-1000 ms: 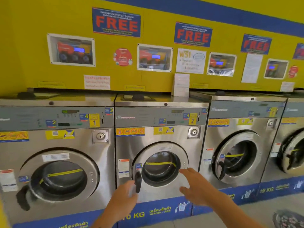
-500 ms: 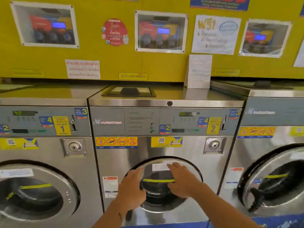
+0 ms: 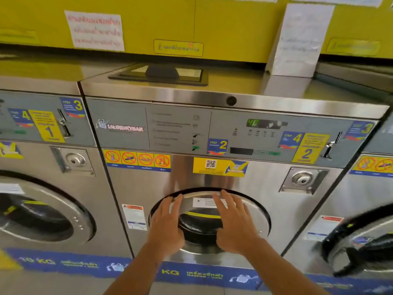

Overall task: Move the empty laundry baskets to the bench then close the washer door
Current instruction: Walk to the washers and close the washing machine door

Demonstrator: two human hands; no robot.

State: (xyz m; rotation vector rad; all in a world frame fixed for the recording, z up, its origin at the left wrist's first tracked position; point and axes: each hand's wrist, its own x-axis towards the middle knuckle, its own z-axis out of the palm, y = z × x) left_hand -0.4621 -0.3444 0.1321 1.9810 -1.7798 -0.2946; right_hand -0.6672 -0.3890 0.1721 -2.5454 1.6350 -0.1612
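Note:
The steel washer marked 2 (image 3: 212, 133) fills the middle of the view. Its round door (image 3: 255, 211) lies flush against the front panel. My left hand (image 3: 165, 222) rests flat on the door's left side, fingers spread and pointing up. My right hand (image 3: 234, 220) lies flat on the door's right side, over the dark glass window (image 3: 200, 224). Neither hand holds anything. No laundry basket or bench is in view.
Washer 1 (image 3: 42, 188) stands at the left and a third washer (image 3: 361, 241) at the right, its black door handle showing. A detergent lid (image 3: 161, 72) sits on top of washer 2. Behind is a yellow wall (image 3: 234, 28) with paper notices.
The view has closed in on washer 2. Both hands rose from the door's lower edge and handle onto its upper face and now lie flat there.

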